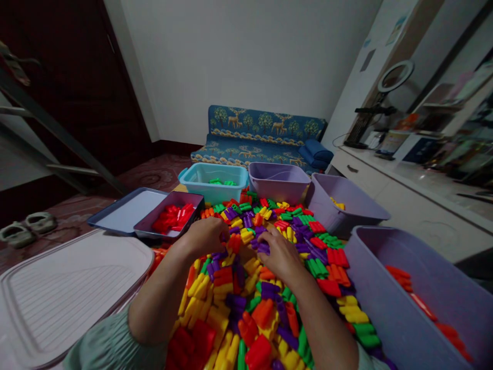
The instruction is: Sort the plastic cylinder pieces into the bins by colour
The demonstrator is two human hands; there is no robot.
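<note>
Plastic building pieces in red, orange, yellow, green and purple, all mixed across the table! At its far edge, a light turquoise bin showing bright green inside, then a mauve-purple bin. Round the far right corner, a lilac bin with yellow inside; down the right edge, a greyish-lavender bin showing orange-red. Left edge: a dark-rimmed, purple-walled box full of red, and a pale pinkish-white ribbed lid. Beyond, a blue sofa patterned with golden deer and green trees!
</note>
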